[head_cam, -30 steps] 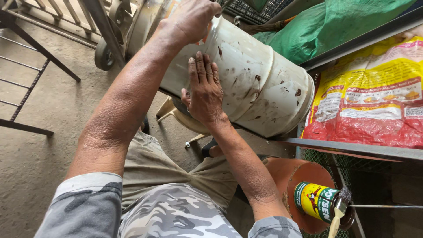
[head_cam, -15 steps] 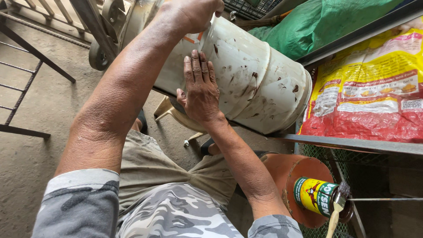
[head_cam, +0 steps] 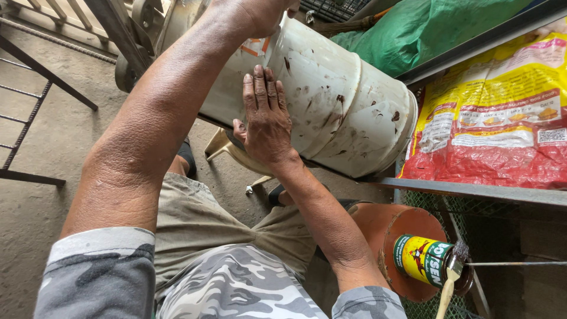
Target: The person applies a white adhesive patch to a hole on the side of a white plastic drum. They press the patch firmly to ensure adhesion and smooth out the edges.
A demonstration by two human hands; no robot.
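Observation:
A large white plastic bucket (head_cam: 354,118), smeared with brown stains, lies tilted on its side in front of me. My left hand (head_cam: 260,12) reaches up over its upper end and grips it there, partly cut off by the frame's top edge. My right hand (head_cam: 266,121) lies flat against the bucket's side, fingers together and pointing up, thumb hooked toward its underside. A pale plastic stool (head_cam: 221,147) shows just below the bucket. My knees and camouflage shorts fill the lower middle.
A red and yellow sack (head_cam: 490,130) and a green sack (head_cam: 425,35) sit on a metal shelf (head_cam: 472,192) at right. Below it, a small paint can (head_cam: 422,260) with a brush (head_cam: 452,274) rests on a rust-coloured round container (head_cam: 384,230). A dark metal frame (head_cam: 35,88) stands on the concrete floor at left.
Both hands stay where they were on the bucket. Only the view has drifted slightly.

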